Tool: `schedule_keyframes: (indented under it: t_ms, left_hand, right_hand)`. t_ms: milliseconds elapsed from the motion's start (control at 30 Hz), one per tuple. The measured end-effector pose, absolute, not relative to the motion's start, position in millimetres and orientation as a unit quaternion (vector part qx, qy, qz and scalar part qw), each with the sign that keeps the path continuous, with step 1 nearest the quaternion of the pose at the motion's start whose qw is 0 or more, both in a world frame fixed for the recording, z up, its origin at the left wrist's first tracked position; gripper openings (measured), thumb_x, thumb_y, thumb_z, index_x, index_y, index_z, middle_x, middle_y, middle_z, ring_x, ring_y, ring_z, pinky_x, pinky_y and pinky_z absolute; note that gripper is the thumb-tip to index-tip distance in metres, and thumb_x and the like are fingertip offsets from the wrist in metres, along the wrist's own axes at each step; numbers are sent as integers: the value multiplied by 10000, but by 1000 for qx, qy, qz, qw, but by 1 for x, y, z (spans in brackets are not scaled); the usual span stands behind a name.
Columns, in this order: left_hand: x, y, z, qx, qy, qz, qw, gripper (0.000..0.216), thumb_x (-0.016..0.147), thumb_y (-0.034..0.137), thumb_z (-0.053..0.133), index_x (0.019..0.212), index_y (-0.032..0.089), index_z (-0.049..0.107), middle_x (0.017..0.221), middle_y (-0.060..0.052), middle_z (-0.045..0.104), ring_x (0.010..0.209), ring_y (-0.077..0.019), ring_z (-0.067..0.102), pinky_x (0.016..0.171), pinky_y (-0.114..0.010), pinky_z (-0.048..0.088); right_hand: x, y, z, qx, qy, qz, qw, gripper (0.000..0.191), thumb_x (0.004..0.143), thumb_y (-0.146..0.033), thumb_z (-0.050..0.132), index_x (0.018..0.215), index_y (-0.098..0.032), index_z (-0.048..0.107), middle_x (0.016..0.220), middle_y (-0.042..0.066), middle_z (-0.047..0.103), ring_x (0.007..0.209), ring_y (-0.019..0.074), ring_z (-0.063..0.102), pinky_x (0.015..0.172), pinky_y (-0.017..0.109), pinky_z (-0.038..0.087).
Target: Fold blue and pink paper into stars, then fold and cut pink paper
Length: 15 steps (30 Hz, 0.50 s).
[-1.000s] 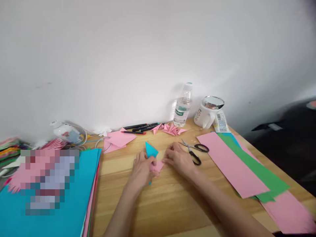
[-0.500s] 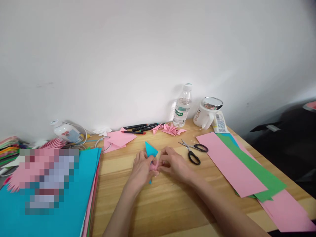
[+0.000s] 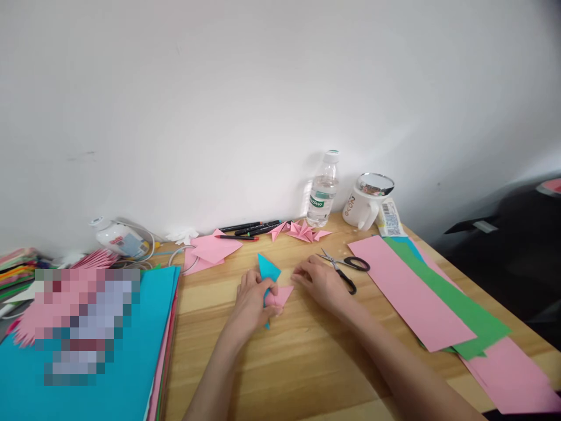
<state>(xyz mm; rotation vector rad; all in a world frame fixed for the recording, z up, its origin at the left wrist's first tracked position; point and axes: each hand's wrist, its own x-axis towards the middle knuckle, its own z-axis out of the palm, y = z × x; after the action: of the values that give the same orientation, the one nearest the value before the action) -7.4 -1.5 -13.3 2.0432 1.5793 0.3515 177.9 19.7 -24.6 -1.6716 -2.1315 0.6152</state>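
Note:
My left hand (image 3: 255, 298) is closed on folded paper at the middle of the wooden table, thumb and fingers pressing it. The blue folded paper (image 3: 268, 269) shows as a pointed piece above the fingers, with a small tip below them. A pink folded paper (image 3: 284, 295) lies across it and sticks out to the right in a point; its left part is hidden under the hand. My right hand (image 3: 319, 282) is just off that pink point, fingers loosely bent and holding nothing. Behind its knuckles lie black-handled scissors (image 3: 350, 266), partly covered.
Pink and green paper strips (image 3: 412, 292) lie at right. A stack of coloured sheets (image 3: 131, 351) covers the left. Along the wall are pink sheets (image 3: 213, 252), pens (image 3: 241, 227), folded pink pieces (image 3: 302, 231), a water bottle (image 3: 323, 193), a mug (image 3: 362, 204) and a white bottle (image 3: 120, 237).
My right hand has let go of the pink folded paper and moved right, toward the scissors. The pink point now shows flat. My left hand has stayed in place.

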Motion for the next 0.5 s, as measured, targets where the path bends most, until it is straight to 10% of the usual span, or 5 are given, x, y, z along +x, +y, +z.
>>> schedule_keyframes:
  t_ms: [500]
  left_hand:
    - [-11,6,-29,644,623,315,313,191,620,129,570,757,212,467,716,21,514,702,-171,524,684,-310,439]
  right_hand:
    - [149,-1,-32,-473,-836,183,209,377,791,-145,570,1150,-257,589,1061,88,501,1015,218,482,819,329,459]
